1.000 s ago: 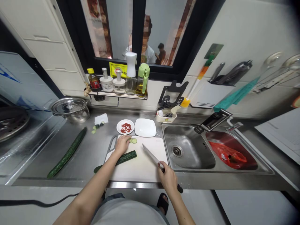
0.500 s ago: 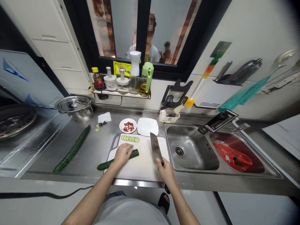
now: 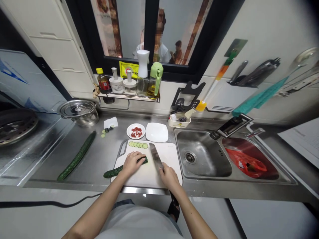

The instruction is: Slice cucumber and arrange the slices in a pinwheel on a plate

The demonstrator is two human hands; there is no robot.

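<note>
- Your left hand (image 3: pixel 134 162), mid-frame, lay over the cut cucumber (image 3: pixel 113 173), fingers close together and curled down onto it.
- Your right hand (image 3: pixel 169 176), right of centre, was wrapped round the handle of the knife (image 3: pixel 156 156); the handle was mostly hidden in your grip.
- Blade pointed up and left in the frame, just beside the cucumber's cut end, with a small gap between them.
- Cut cucumber sat lower centre on the white chopping board (image 3: pixel 169 152), one end sticking out past the board's left edge.
- Row of cucumber slices (image 3: pixel 138 144) lay along the board's top edge, overlapping, above your left hand.
- Just above the board, centre: small round dish (image 3: pixel 128 131) with red pieces, right beside a squarish white plate (image 3: pixel 157 132).
- Whole cucumber (image 3: pixel 77 156) lay slantwise on the steel counter (image 3: pixel 50 162), left of frame, apart from the board.
- White paper (image 3: pixel 111 121) and green scraps (image 3: pixel 103 133) were left of the dish; lidded pot (image 3: pixel 87 119) farther left.
- Right side: sink (image 3: pixel 204 164), with a red bag (image 3: pixel 246 164) in its right basin.
- Upper middle: shelf (image 3: pixel 129 97) of bottles and jars below the window.
</note>
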